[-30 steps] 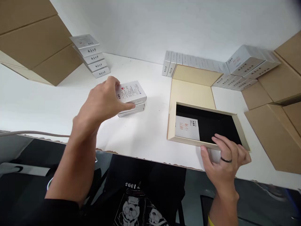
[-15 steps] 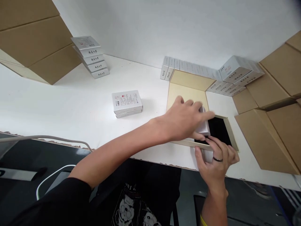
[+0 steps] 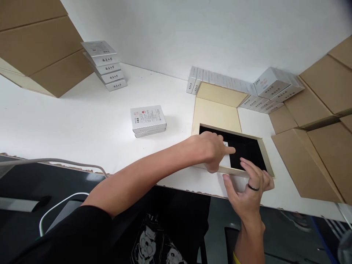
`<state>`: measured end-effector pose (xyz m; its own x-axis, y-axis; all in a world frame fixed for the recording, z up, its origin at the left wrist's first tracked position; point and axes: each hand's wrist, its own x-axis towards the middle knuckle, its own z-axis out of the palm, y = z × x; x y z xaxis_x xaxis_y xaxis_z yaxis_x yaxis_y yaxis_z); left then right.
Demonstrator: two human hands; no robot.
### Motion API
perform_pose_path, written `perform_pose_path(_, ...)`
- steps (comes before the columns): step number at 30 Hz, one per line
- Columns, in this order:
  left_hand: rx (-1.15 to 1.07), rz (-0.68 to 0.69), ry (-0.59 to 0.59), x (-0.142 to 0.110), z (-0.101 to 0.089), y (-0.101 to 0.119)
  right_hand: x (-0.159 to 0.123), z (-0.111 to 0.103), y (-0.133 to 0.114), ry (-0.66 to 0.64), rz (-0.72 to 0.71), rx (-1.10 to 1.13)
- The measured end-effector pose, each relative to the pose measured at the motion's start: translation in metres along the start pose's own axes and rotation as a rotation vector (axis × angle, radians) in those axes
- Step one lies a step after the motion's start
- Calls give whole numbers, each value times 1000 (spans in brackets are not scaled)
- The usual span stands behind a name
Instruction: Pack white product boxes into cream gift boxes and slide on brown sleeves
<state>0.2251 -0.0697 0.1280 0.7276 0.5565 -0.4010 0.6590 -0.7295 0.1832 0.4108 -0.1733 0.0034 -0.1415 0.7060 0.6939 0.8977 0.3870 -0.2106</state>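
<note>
An open cream gift box [image 3: 266,157] with a black lining lies near the table's front edge, its lid folded back. Inside its left part is a small white carton [image 3: 226,161], largely covered by my left hand [image 3: 211,149]. That hand is closed over the carton, with the index finger stretched to the right; its exact grip is partly hidden. My right hand [image 3: 249,183], with a dark ring, straddles the front wall of the gift box: fingers over the inside, thumb outside. Left of the box, two stacked white cartons [image 3: 148,119] lie flat on the table.
A leaning stack of white cartons [image 3: 106,68] stands at the back left beside a brown cardboard box [image 3: 52,44]. More cartons [image 3: 214,77] line the wall behind the lid. Brown cardboard boxes [image 3: 310,161] fill the right side. A cable [image 3: 55,160] runs along the front edge.
My left hand has moved down and slightly left, lowering the white carton into the gift box's left part. My right hand stays at the front wall.
</note>
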Motion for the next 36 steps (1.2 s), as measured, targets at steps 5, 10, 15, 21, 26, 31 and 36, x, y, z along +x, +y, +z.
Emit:
perform_pose_path(5,-7,-40,51,-23,9,-7,3,-6,-20,-132,-1,101)
perform_pose_path(10,-38,-43,204,-64,32,-17,4,-5,-40,-218,-21,106)
perform_pose_path(15,-167,-61,855,-110,63,-50,6,-15,-38,-242,-27,294)
perform_pose_path(21,-177,-645,767,-142,95,-106,2,-22,-7,-69,-97,191)
perform_pose_path(26,-270,-649,798,-148,103,-116,-6,-14,5,-96,-117,136)
perform_pose_path(31,-456,-472,1036,-149,102,-108,-11,-10,6,-117,-125,130)
perform_pose_path(36,-492,-151,1404,-129,90,-83,-19,-9,4,-174,-10,162)
